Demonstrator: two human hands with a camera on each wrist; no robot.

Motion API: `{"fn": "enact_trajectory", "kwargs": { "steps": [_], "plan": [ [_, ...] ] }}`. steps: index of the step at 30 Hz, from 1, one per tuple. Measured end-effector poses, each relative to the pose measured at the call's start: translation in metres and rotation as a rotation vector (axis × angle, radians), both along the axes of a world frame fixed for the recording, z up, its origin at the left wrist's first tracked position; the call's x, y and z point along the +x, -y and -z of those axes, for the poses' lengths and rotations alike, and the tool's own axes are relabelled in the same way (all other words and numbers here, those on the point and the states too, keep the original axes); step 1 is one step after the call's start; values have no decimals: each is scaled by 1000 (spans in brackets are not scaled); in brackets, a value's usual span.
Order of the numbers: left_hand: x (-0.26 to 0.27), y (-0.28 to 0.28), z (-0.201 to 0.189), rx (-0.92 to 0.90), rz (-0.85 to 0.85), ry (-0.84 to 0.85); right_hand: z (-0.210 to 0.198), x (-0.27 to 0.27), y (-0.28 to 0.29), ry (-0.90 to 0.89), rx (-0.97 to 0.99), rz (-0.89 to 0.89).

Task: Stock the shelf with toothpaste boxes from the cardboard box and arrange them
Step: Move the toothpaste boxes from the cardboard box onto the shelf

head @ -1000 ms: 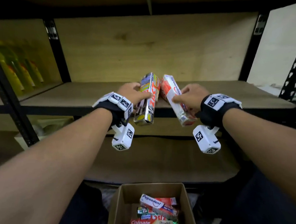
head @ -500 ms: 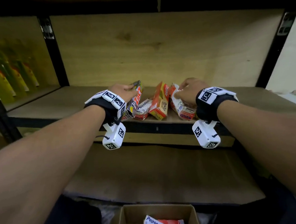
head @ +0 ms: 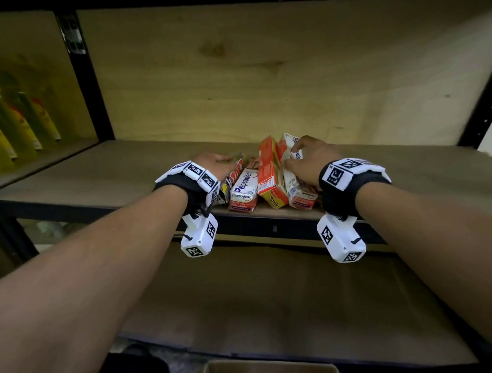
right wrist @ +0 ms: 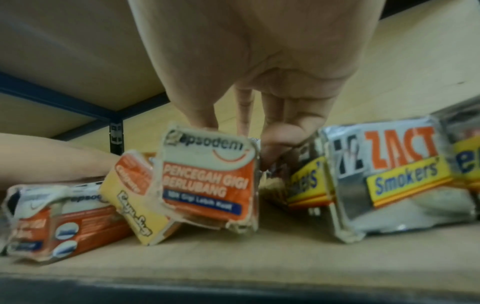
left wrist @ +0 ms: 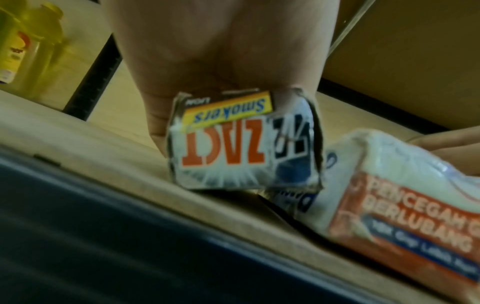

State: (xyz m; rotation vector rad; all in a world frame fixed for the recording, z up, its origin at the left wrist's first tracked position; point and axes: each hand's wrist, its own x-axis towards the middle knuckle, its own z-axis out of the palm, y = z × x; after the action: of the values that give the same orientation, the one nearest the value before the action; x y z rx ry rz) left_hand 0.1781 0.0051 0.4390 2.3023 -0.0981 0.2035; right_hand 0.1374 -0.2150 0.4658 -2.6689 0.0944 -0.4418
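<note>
At the bottom edge sat the open brown cardboard box point(head: 267, 372). On the wooden shelf board point(head: 94, 178), the left hand point(head: 214, 163) gripped a silver Zact toothpaste box point(left wrist: 241, 144); the right hand point(head: 306, 159) pinched a white-and-red Pepsodent toothpaste box point(right wrist: 207, 181), tilted against an orange-yellow carton point(head: 270, 176).

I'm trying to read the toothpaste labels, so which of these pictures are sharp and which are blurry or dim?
Head view: dim, edges bowed by the wide lens, yet "Pepsodent" on the Pepsodent box reads. Left wrist view: soft and smeared; the ZACT box reads upside down. Right wrist view: slightly blurred, best lit; the Pepsodent box's end is legible.
</note>
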Motion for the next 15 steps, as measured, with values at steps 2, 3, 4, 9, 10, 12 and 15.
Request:
{"fn": "enact_trajectory", "kwargs": {
  "steps": [2,3,4,9,10,12,15],
  "plan": [
    [1,1,-1,34,-14,-4,1,0,-4,0,-25,1],
    [1,1,-1,56,-16,-10,2,-1,-5,-6,-37,-8],
    [2,1,-1,73,-18,-20,1,-2,-6,-13,-52,-19],
    [-6,-3,-8,193,-26,-32,-8,-16,-9,-58,-68,-73],
    [-10,-3,-10,211,-18,-33,-10,-21,-10,-65,-66,-80],
    [-17,-4,-15,221,-7,-28,-14,-31,-12,-79,-68,-86],
    [-32,-5,-23,260,25,-12,-18,-47,-13,-95,-61,-95]
  ]
}}
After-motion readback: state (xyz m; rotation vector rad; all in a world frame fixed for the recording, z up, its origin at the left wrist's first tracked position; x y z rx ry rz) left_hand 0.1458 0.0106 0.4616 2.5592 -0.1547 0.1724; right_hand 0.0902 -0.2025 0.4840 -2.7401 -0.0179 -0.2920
